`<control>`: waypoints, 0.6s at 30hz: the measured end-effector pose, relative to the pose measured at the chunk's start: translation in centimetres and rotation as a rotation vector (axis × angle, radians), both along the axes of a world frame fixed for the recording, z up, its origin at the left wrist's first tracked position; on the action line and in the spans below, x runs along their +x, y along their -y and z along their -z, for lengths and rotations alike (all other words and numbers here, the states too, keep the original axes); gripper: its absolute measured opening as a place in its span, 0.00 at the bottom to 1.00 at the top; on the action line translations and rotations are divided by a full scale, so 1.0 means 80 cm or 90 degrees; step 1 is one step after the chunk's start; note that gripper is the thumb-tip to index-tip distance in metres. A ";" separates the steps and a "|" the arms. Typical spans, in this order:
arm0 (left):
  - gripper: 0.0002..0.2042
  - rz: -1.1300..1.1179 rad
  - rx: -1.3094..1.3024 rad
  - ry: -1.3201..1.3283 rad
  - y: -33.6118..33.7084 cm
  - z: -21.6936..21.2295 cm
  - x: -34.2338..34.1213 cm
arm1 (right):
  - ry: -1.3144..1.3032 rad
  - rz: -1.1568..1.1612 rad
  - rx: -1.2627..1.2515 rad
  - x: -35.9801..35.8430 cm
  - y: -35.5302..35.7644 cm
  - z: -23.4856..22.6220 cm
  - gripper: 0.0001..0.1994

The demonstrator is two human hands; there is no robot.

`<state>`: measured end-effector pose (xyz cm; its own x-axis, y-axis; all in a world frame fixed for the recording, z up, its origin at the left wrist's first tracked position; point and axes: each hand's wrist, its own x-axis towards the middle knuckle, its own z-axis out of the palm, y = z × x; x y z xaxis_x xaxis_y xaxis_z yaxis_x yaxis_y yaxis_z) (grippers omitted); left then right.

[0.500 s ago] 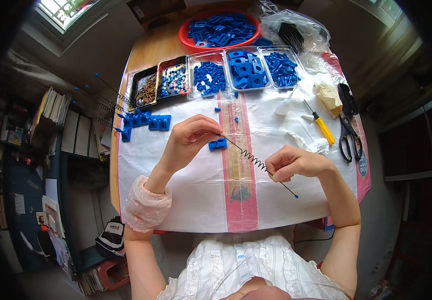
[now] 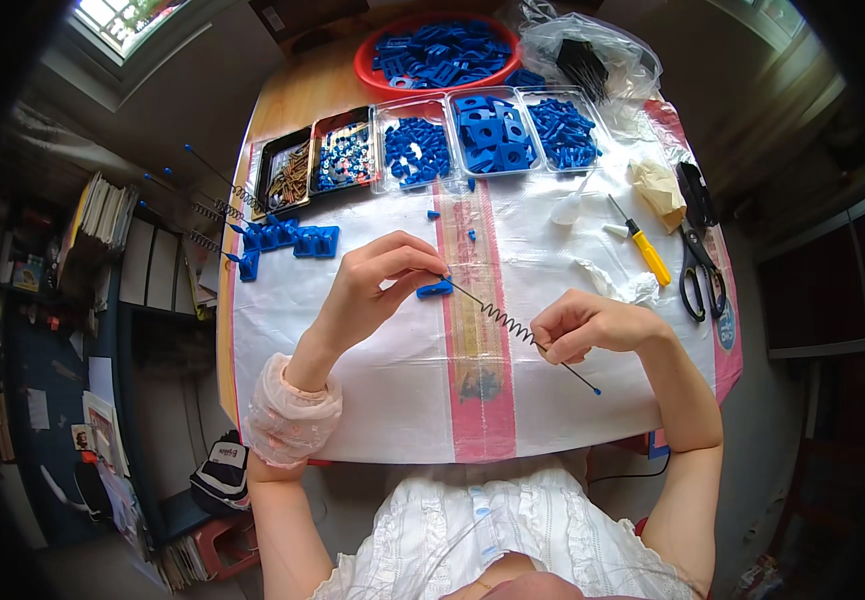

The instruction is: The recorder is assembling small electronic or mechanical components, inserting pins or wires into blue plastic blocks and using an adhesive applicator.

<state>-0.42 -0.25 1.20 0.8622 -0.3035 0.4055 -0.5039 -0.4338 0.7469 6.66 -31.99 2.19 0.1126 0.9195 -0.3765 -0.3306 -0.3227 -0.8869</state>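
Between my two hands a thin dark wire with a coiled spring section (image 2: 505,320) slants down to the right, with a small blue tip at its lower end. My left hand (image 2: 383,285) pinches its upper end between thumb and fingers; what sits at that end is mostly hidden. Closed around the wire just below the coil is my right hand (image 2: 593,327). A blue plastic block (image 2: 435,289) lies on the table right beside my left fingertips. Two small blue pegs, one being a loose peg (image 2: 434,214), lie beyond it.
Trays of blue pegs (image 2: 416,150), blue blocks (image 2: 493,135) and brown screws (image 2: 290,180) line the back, before a red basin (image 2: 363,72). Assembled blue pieces with springs (image 2: 278,235) stand left. A yellow screwdriver (image 2: 650,258) and black scissors (image 2: 701,275) lie right.
Both hands keep their hold on the spring wire. The left fingertips have shifted very slightly, and the view has moved a little.
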 end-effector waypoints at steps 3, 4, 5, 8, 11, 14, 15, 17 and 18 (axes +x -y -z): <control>0.08 0.000 0.116 0.085 0.004 -0.008 -0.005 | -0.005 0.000 -0.013 0.000 0.001 0.000 0.10; 0.08 0.001 0.127 0.085 0.010 -0.010 -0.009 | -0.003 0.003 -0.014 0.000 0.000 0.001 0.10; 0.07 0.002 0.137 0.085 0.015 -0.010 -0.012 | -0.001 0.006 -0.014 0.000 -0.001 0.002 0.10; 0.09 -0.022 0.212 0.138 0.021 -0.007 -0.016 | 0.015 -0.002 -0.006 -0.003 -0.003 0.000 0.10; 0.10 0.019 0.263 0.199 0.025 -0.017 -0.017 | 0.078 -0.012 -0.011 -0.005 -0.005 0.004 0.10; 0.10 0.036 0.278 0.223 0.033 -0.020 -0.024 | 0.105 -0.012 -0.009 -0.006 -0.004 0.002 0.10; 0.10 0.037 0.287 0.235 0.036 -0.020 -0.026 | 0.124 -0.015 -0.010 -0.005 -0.003 0.002 0.10; 0.09 0.013 0.277 0.238 0.040 -0.021 -0.030 | 0.161 -0.021 -0.014 -0.004 -0.001 0.004 0.09; 0.09 -0.001 0.273 0.240 0.040 -0.022 -0.032 | 0.237 -0.016 -0.025 -0.006 -0.001 0.001 0.09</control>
<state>-3.00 -3.47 2.95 0.6824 -0.5081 0.5255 -0.7008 -0.6591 0.2727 6.19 -31.88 2.08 0.2265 0.9093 -0.3492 0.0200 -0.3627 -0.9317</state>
